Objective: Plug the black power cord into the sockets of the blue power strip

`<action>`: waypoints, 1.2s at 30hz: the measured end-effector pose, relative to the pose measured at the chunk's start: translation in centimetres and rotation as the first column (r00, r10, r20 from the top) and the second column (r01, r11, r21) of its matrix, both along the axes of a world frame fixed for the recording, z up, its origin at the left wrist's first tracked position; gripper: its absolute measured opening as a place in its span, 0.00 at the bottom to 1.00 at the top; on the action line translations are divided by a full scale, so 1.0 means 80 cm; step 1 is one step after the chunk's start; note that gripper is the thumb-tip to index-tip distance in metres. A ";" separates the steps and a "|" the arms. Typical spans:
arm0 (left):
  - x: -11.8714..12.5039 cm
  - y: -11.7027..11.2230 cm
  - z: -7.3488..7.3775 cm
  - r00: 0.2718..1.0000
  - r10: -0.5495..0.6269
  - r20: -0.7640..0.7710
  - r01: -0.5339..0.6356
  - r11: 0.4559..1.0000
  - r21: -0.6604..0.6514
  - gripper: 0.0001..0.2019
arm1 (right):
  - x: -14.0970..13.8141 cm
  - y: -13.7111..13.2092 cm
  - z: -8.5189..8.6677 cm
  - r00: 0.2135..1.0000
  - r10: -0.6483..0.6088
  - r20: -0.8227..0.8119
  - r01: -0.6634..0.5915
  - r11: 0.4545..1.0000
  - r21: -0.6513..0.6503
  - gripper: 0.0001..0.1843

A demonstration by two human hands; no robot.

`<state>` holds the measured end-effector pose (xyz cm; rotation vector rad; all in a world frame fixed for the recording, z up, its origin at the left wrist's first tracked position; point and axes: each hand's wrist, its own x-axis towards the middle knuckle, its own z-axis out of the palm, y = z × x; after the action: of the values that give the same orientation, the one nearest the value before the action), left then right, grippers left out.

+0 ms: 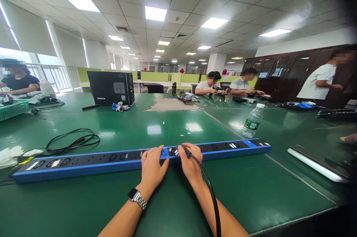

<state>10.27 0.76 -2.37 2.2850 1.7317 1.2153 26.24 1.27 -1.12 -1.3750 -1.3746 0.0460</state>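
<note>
A long blue-edged power strip point(92, 165) with black sockets lies across the green table. My left hand point(153, 165) grips it near its middle, fingers over the top and thumb toward the front edge. Just to the right, my right hand point(192, 161) is closed round the plug end of a black power cord point(211, 188), held against the sockets. My fingers hide most of the plug, so I cannot tell how far it sits in a socket. The cord runs down over my right forearm.
A loose black cable point(74, 142) lies behind the strip's left end. A water bottle point(252, 122) stands behind its right end. A black computer case point(111, 87) is farther back, with several people seated or standing beyond. A dark bar with a white edge point(316, 164) lies at right.
</note>
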 end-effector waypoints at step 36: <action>-0.002 -0.005 0.005 0.999 -0.032 -0.018 0.032 0.999 0.006 0.18 | 0.063 0.028 -0.035 0.939 -0.193 0.284 0.233 0.965 -0.116 0.23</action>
<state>10.09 0.39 -1.97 2.3251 1.6930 1.2001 31.27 3.47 -3.94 -1.6988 -1.4595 -0.1951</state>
